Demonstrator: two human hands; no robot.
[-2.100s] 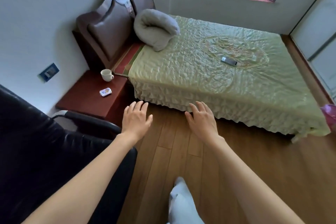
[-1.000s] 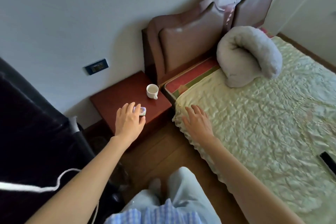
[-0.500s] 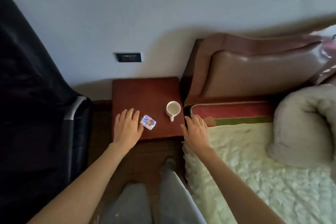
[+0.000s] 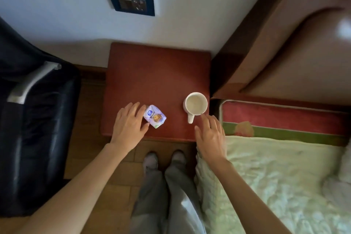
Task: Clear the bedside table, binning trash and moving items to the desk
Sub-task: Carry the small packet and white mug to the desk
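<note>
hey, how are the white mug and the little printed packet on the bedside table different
The mug stands upright and rigid, plain white, near the table's bed-side edge; the packet lies flat, crumpled, printed with a cartoon, nearer the front left. The left hand touches the packet; the right hand only nears the mug's handle. Both rest on the bedside table.

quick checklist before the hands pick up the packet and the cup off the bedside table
1. Left hand at the small packet: ok, fingers touch its left edge, not yet closed on it.
2. Right hand near the white cup: ok, fingertips just short of the handle, open.
3. Cup upright: ok, mouth faces up, handle points toward the person.
4. Cup contents: cannot tell, the inside looks pale.
5. Bedside table otherwise bare: ok, only packet and cup.
6. Bin and desk located: cannot tell, neither is in view.
</note>
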